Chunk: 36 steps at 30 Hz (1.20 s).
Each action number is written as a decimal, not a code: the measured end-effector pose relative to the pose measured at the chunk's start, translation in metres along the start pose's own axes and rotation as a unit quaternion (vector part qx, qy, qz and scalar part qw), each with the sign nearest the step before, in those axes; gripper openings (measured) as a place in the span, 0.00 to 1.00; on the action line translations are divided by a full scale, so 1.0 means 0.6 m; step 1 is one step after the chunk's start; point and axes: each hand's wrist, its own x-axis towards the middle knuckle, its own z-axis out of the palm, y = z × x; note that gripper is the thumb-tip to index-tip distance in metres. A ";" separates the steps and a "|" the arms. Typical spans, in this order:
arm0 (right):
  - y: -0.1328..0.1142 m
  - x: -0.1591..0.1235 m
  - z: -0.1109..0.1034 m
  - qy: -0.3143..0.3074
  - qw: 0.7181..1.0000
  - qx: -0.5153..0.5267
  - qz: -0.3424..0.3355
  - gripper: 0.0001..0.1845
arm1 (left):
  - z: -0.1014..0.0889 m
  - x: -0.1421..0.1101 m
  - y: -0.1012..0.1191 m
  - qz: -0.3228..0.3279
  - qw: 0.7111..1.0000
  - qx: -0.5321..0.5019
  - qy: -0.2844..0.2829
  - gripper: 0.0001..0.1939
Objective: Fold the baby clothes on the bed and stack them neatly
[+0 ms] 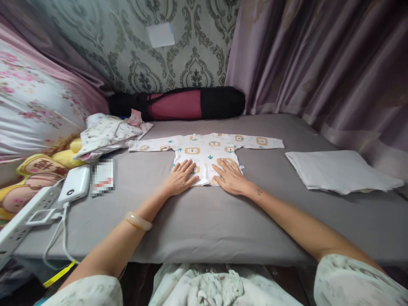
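A small white long-sleeved shirt (pixel 205 151) with a lion-face and green leaf print lies spread flat, its sleeves stretched out to both sides. On its lower left corner rests my left hand (pixel 183 176), palm down with the fingers apart. My right hand (pixel 231 176) lies flat on the lower right part of the shirt, fingers spread. Both hands press on the cloth without gripping it. A little white tag sticks out at the shirt's right side. Parts of the hem are hidden under my palms.
The grey sheet (pixel 204 225) carries a folded white cloth (pixel 341 172) at right. A black and maroon bag (pixel 175 104) lies along the back. To the left are crumpled printed clothes (pixel 105 134), a white power bank (pixel 75 183), a power strip (pixel 28 221) with cables and plush toys (pixel 41 170).
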 end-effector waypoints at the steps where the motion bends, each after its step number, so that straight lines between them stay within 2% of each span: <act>1: 0.008 -0.006 -0.002 -0.002 1.000 0.000 -0.010 0.33 | -0.001 -0.003 -0.010 0.012 1.000 -0.003 -0.002 0.36; 7: 0.058 -0.036 -0.010 -0.031 0.997 0.031 -0.057 0.34 | -0.008 -0.016 -0.052 0.040 0.998 -0.038 -0.012 0.35; 11: 0.088 -0.056 -0.010 -0.005 0.995 0.076 -0.060 0.31 | -0.002 -0.032 -0.071 -0.022 0.996 -0.078 0.038 0.36; 13: 0.098 -0.066 -0.009 0.044 0.993 0.100 -0.036 0.28 | 0.001 -0.045 -0.077 -0.079 0.989 -0.089 0.085 0.35; 15: 0.102 -0.075 -0.008 0.104 0.989 0.104 0.014 0.25 | 0.000 -0.058 -0.080 -0.138 0.978 -0.096 0.126 0.29; 18: 0.099 -0.086 -0.009 0.150 0.981 0.061 0.106 0.17 | -0.009 -0.074 -0.076 -0.199 0.964 -0.111 0.139 0.18; 21: 0.086 -0.091 -0.014 0.134 0.977 0.016 0.163 0.13 | -0.020 -0.081 -0.066 -0.229 0.959 -0.122 0.112 0.15; 25: 0.069 -0.093 -0.025 0.090 0.977 0.004 0.195 0.14 | -0.028 -0.084 -0.054 -0.247 0.959 -0.121 0.068 0.16; 32: 0.081 -0.092 -0.032 0.058 0.979 0.028 0.192 0.14 | -0.033 -0.086 -0.067 -0.244 0.961 -0.118 0.062 0.17; 36: 0.091 -0.093 -0.040 0.049 0.985 0.027 0.166 0.13 | -0.030 -0.093 -0.086 -0.205 0.972 -0.094 0.068 0.20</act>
